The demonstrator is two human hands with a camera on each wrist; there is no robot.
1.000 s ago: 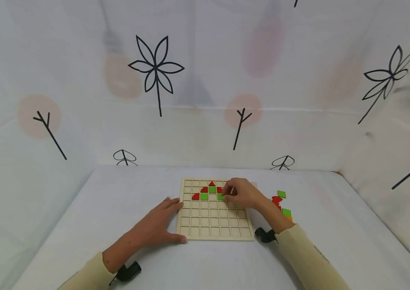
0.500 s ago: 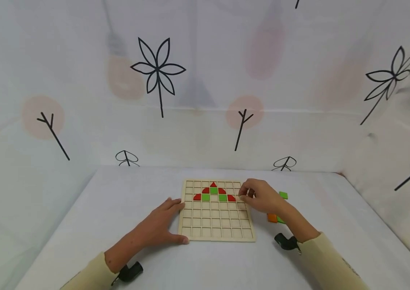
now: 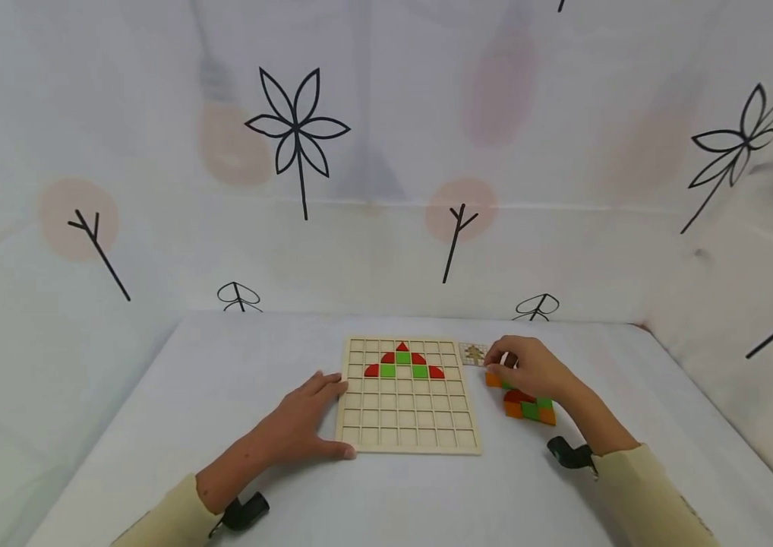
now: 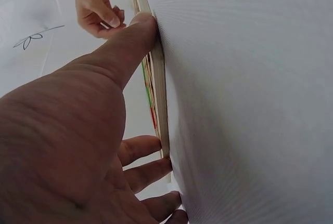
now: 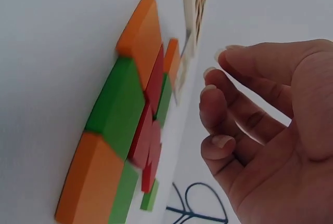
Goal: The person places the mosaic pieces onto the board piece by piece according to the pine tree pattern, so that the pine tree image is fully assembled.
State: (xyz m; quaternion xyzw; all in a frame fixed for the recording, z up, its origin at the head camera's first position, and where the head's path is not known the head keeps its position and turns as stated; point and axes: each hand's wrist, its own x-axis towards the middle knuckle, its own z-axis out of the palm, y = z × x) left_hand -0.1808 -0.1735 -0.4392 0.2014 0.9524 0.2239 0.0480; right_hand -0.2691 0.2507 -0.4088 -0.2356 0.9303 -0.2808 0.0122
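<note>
A light wooden grid board [image 3: 408, 434] lies flat on the table. In its far rows sit a red triangle [image 3: 402, 347], three green squares [image 3: 388, 371] and several red rounded pieces [image 3: 436, 373]. My left hand [image 3: 291, 427] rests at the board's left side, thumb on the near corner and fingers along the edge. Right of the board, my right hand [image 3: 531, 370] hovers over loose pieces, its fingers loosely bent with nothing between them. Below it, the right wrist view shows orange blocks [image 5: 141, 39], green blocks [image 5: 117, 99] and red blocks [image 5: 141, 138] close together.
A small card [image 3: 473, 354] with a tree-like pattern lies beside the board's far right corner, partly behind my right hand. White cloth [image 3: 400, 501] covers the table. A printed fabric wall [image 3: 373, 258] rises behind it.
My right hand has left a red rounded piece in the board's right part and moved right to the loose pieces. The card now shows. My left hand keeps its place.
</note>
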